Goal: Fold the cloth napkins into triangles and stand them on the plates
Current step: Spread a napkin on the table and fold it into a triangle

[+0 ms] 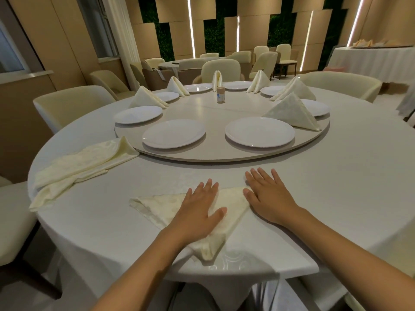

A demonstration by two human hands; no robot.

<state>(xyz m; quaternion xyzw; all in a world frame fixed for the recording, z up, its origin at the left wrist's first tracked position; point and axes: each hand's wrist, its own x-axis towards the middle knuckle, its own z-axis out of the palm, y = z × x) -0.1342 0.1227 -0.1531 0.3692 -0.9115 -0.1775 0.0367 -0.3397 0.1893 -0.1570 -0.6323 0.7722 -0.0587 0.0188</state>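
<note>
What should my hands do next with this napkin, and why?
Probably fold it once more. The napkin lies as a flat triangle under your left hand, with your right hand at its corner, while the nearest plate is bare.

Warm, dimmish indoor light, yellow-beige cast overall. Vertical light strips (237, 35) on far wall blown out, brightest spots in frame. Window (9, 52) at left gives cooler, pale glow. Soft glare on tablecloth (229, 257) near front edge, sheen on nearest plates (259, 132). Shadows soft, faint under left hand (197, 212) and right hand (267, 196). Wide-angle bending strong: table rim bulges, walls lean at edges. Background chairs slightly soft; corners darker under table.
</note>
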